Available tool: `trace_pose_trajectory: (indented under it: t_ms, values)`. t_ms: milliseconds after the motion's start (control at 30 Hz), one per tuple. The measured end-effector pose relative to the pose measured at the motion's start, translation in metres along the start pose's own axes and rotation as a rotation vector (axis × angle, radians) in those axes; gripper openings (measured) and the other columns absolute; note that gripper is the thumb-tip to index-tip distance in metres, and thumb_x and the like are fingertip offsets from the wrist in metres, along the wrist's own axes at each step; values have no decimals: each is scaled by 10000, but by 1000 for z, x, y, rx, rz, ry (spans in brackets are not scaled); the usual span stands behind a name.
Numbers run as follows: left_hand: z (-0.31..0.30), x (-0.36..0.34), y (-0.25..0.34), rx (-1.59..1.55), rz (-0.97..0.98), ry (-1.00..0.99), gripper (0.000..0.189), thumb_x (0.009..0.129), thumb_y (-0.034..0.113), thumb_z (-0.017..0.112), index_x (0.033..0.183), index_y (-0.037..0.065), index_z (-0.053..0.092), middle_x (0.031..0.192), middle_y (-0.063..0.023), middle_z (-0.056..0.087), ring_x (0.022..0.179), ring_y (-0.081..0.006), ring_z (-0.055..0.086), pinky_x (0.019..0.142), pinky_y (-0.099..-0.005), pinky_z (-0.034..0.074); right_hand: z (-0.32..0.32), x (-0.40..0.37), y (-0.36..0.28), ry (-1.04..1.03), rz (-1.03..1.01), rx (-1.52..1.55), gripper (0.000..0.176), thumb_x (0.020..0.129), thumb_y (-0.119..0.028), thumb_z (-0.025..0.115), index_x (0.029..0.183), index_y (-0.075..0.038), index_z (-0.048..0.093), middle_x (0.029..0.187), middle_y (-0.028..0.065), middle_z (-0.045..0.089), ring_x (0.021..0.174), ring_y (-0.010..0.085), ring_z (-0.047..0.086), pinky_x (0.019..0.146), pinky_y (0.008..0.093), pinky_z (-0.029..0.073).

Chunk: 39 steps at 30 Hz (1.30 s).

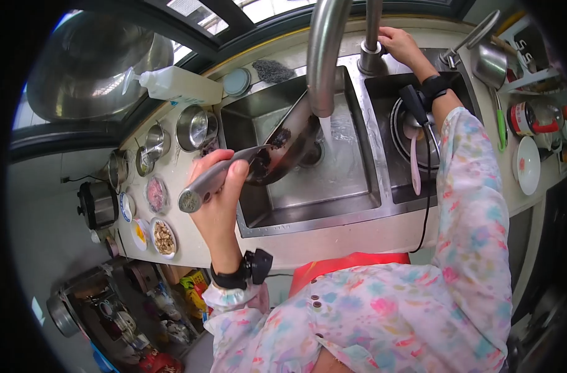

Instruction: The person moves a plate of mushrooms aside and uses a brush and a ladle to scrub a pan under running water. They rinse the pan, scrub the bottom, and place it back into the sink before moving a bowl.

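Note:
My left hand (218,193) is wrapped round the grey handle of a dark pan (283,152), which is tilted over the left sink basin (289,208). Water runs from the metal faucet (324,68) beside the pan into that basin. My right hand (400,46) is at the faucet's base, behind its upright pipe, with the fingertips partly hidden; it seems to touch the faucet's control. In the right basin (389,93) sit a round pot (398,146) and a pink-handled ladle (415,165).
A white bottle (187,85), a dark scrubber (273,71) and metal bowls (193,127) stand left of the sink. Plates of food (163,238) lie nearer the counter's left end. On the right are a small pot (490,64) and a white bowl (528,166).

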<state>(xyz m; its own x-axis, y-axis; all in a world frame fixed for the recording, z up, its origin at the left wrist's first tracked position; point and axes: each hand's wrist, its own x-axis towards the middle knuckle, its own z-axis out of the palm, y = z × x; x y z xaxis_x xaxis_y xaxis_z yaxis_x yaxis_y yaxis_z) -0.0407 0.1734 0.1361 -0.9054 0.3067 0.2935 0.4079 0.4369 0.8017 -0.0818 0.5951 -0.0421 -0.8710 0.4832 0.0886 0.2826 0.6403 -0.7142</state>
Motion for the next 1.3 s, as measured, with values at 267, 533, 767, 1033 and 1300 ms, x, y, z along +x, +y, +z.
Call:
trace_pose_trajectory:
  t_ms: [267,533,767,1033,1300]
  values:
    - [53,34,-7,-729,103,61,167,836,101,595,714,39,499,604,-44,493,562,-133,483,664,-315,460,-9,-51,-9,37,29,-61,362,831,-215,528,1138,-25,564,1024,163,632,920,289,607,807,330,456]
    - [36,35,13,-881,-239,426,296,873,252,598,689,109,416,565,21,378,524,-91,361,630,-276,397,-46,-121,-26,28,50,-157,390,809,-221,562,1134,-5,566,1071,182,612,991,301,592,858,340,449]
    - [15,29,-4,-922,-414,531,321,893,295,560,658,124,424,546,18,395,506,-115,389,608,-265,399,-58,-151,-30,-27,87,-183,375,786,-234,572,1105,-37,592,1059,190,609,1004,328,576,878,368,442]
    - [-33,-2,-96,-1068,-534,625,376,915,374,487,641,130,400,572,-24,435,594,-175,453,646,-336,409,-54,-156,-42,-68,62,-225,384,773,-242,583,1097,-36,596,1056,188,609,1014,337,565,896,381,431]
    - [-44,-110,-204,-250,-382,253,319,847,206,610,1023,-32,491,891,-106,567,842,-219,558,764,-335,483,-44,-173,-66,-104,-42,-178,434,740,-295,575,1083,-31,604,1030,186,614,976,336,579,862,395,455]
